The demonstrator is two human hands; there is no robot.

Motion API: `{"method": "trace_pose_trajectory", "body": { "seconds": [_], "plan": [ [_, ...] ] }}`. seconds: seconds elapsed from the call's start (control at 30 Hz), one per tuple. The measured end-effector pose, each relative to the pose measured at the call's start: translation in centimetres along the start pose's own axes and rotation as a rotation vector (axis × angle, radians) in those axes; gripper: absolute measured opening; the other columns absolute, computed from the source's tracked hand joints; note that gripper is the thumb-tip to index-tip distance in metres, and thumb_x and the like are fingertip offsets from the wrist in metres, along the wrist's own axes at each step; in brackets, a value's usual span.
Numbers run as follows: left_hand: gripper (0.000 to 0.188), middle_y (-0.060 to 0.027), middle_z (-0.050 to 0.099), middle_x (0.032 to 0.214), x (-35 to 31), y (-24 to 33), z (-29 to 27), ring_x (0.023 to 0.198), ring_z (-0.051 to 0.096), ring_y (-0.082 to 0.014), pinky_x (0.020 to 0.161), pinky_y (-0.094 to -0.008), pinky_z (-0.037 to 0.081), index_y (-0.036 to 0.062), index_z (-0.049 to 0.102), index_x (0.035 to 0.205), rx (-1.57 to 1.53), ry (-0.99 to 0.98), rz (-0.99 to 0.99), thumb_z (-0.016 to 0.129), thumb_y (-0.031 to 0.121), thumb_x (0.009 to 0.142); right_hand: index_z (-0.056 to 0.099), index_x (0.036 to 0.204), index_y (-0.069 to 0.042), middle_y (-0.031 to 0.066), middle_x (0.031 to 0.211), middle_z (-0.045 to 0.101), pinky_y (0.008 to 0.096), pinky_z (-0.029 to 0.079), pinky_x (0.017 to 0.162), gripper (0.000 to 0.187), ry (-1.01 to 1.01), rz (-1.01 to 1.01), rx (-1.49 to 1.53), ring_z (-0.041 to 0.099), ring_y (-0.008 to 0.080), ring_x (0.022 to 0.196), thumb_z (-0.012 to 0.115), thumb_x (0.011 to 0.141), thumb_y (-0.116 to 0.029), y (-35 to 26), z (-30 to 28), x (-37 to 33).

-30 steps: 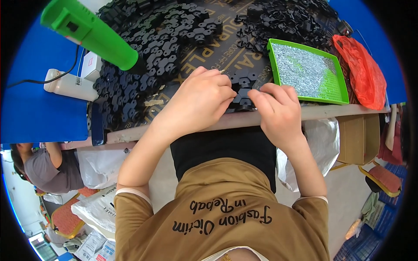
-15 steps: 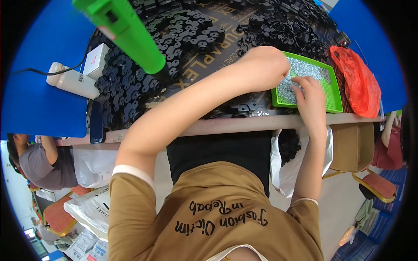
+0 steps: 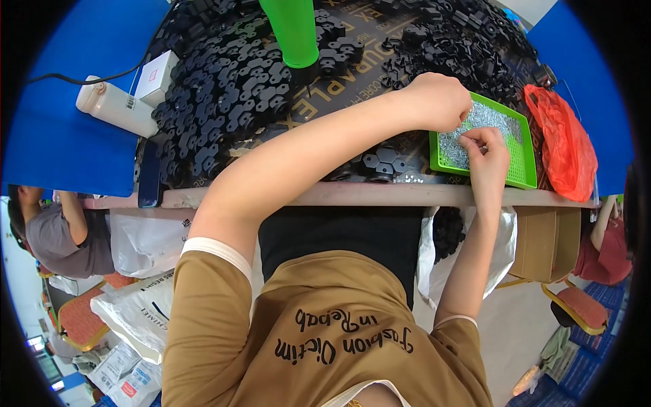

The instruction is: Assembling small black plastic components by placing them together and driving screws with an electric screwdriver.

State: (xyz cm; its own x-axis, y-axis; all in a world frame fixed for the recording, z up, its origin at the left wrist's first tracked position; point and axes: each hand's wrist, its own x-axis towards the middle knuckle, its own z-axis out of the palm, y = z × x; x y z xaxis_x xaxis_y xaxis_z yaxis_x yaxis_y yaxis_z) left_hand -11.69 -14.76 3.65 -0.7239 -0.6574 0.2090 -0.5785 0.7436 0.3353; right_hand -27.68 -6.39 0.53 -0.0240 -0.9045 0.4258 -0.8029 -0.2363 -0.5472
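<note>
A shallow green tray (image 3: 531, 163) with a perforated bottom holds a heap of small silvery metal pieces (image 3: 453, 150), too small to make out singly. My left arm reaches across to the right, and my left hand (image 3: 441, 102) is curled closed over the tray's left side; whatever its fingers hold is hidden. Just nearer to me, my right hand (image 3: 487, 152) has thumb and fingers pinched together at the metal pieces. What is in the pinch cannot be made out. Beyond my left forearm, a green electric screwdriver (image 3: 293, 34) stands upright with its thin bit pointing down.
Black plastic parts (image 3: 237, 74) cover much of the table, with another pile (image 3: 461, 51) behind the tray. A red plastic bag (image 3: 563, 146) lies right of the tray. At left are a white bottle (image 3: 119, 108), a white box (image 3: 157, 78) and a dark phone (image 3: 150, 180).
My right hand's fingers have gone from spread to pinched over the metal pieces. My left hand stays closed at the tray. The green screwdriver appears farther right and higher; the view has shifted slightly.
</note>
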Motion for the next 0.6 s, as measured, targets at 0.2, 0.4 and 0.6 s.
{"method": "trace_pose_trajectory", "body": {
  "seconds": [0.2,0.4,0.6],
  "plan": [
    [0.016,-0.0094,0.071,0.085,-1.3,-0.5,-1.4,0.081,0.069,-0.0264,0.072,-0.0386,0.055,0.012,0.075,0.083,-0.184,0.067,-0.036,0.063,0.015,0.072,0.064,0.087,0.0,0.0052,0.079,0.061,0.0258,0.045,0.065,0.005,0.0,0.163,0.267,0.056,0.0114,0.069,0.066,0.083,0.001,0.8,0.1,0.1],
    [0.011,-0.0094,0.065,0.082,-10.7,-1.5,-4.5,0.077,0.065,-0.0221,0.071,-0.031,0.051,0.001,0.068,0.086,-0.259,0.317,-0.075,0.069,0.011,0.081,0.061,0.09,-0.002,-0.0001,0.079,0.062,0.022,0.045,0.07,0.011,0.028,0.094,0.47,0.056,0.0078,0.073,0.066,0.082,0.003,0.4,-0.7,-0.1],
    [0.009,-0.0078,0.064,0.084,-15.6,-2.0,-3.8,0.084,0.062,-0.0228,0.075,-0.0312,0.05,0.001,0.069,0.085,-0.18,0.377,-0.145,0.072,0.006,0.078,0.062,0.088,-0.005,0.0,0.081,0.066,0.0216,0.045,0.069,0.015,-0.067,-0.018,0.567,0.06,0.0069,0.076,0.069,0.078,0.003,-5.1,1.2,0.0]
  ]
}}
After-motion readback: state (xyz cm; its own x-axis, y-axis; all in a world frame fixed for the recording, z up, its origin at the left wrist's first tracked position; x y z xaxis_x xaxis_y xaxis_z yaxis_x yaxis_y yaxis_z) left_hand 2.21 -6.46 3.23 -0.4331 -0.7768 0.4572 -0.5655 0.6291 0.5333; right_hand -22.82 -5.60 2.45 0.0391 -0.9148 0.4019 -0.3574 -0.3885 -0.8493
